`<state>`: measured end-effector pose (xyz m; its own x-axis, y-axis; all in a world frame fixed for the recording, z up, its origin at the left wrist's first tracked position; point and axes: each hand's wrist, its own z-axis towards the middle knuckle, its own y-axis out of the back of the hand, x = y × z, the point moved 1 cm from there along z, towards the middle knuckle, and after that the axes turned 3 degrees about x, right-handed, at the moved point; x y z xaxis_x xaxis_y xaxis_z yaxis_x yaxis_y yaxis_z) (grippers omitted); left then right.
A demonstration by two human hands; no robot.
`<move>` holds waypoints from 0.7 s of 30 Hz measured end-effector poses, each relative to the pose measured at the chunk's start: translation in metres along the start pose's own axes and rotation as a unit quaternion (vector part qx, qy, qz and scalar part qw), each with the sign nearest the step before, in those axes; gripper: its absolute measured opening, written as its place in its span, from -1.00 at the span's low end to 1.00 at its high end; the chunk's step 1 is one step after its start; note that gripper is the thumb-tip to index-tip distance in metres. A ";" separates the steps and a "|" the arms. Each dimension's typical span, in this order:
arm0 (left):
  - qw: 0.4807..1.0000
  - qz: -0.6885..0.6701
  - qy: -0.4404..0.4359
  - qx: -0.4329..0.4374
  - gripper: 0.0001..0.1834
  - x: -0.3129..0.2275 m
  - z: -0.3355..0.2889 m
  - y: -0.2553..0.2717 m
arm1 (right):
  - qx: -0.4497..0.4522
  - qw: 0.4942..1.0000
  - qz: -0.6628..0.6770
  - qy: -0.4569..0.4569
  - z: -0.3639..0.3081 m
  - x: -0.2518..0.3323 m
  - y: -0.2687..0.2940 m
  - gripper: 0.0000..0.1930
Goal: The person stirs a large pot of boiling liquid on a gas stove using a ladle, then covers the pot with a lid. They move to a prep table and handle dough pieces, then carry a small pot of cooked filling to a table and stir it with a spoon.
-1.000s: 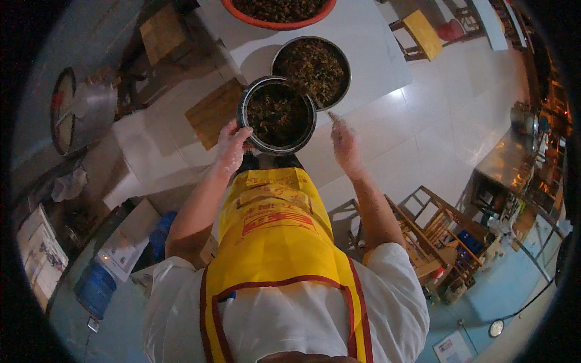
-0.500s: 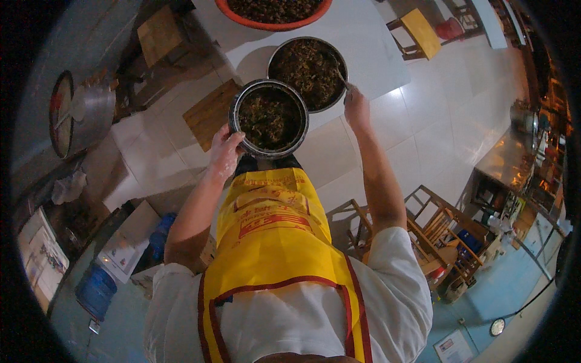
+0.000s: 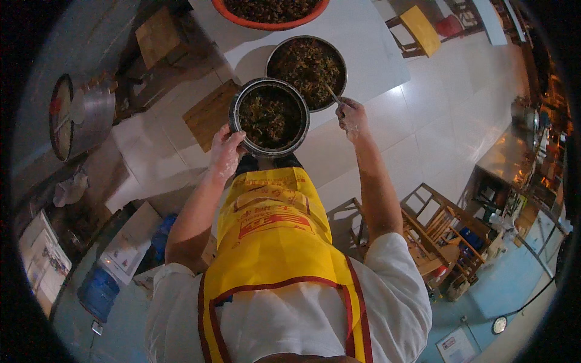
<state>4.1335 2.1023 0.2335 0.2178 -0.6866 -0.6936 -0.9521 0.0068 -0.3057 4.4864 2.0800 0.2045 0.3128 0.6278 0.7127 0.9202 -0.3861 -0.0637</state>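
My left hand (image 3: 229,145) grips the rim of a round metal pot (image 3: 301,134), fingers outside and thumb near the edge. Dark chopped greens (image 3: 269,118) lie inside it. Just beyond, a metal bowl (image 3: 345,63) of similar dark, chopped filling rests at the table's near edge, and the pot overlaps its lower left side. My right hand (image 3: 352,117), dusted with something white, is closed round a thin light-coloured utensil (image 3: 332,94). Its tip points up-left at the bowl's right rim; its exact kind is unclear.
An orange-red basin (image 3: 272,25) of dark filling stands farther back on the white table (image 3: 375,66). A wooden stool (image 3: 160,37) and a large metal drum (image 3: 91,112) are at left. Wooden chairs (image 3: 445,227) stand at right, and a yellow-topped stool (image 3: 420,30) at far right.
My right hand has drawn back slightly toward me, and the utensil has swung from reaching into the bowl to pointing up-left at its rim. My left hand and the pot stay nearly still.
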 end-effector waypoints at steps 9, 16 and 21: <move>1.000 -0.005 0.004 0.005 -0.84 -0.012 -0.008 -0.014 | 0.036 0.994 0.098 0.018 -0.007 -0.009 0.006 -0.66; 1.000 0.006 0.007 0.002 -0.81 -0.010 -0.005 -0.014 | 0.022 0.998 0.053 0.021 -0.034 0.000 0.004 -0.68; 1.000 0.001 -0.006 0.003 -0.83 -0.012 -0.007 -0.014 | 0.069 0.997 0.033 0.030 -0.075 0.012 -0.007 -0.67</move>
<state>4.1428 2.1053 0.2514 0.2185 -0.6773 -0.7025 -0.9513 0.0126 -0.3080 4.4661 2.0403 0.2659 0.3635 0.5607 0.7439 0.9229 -0.3259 -0.2053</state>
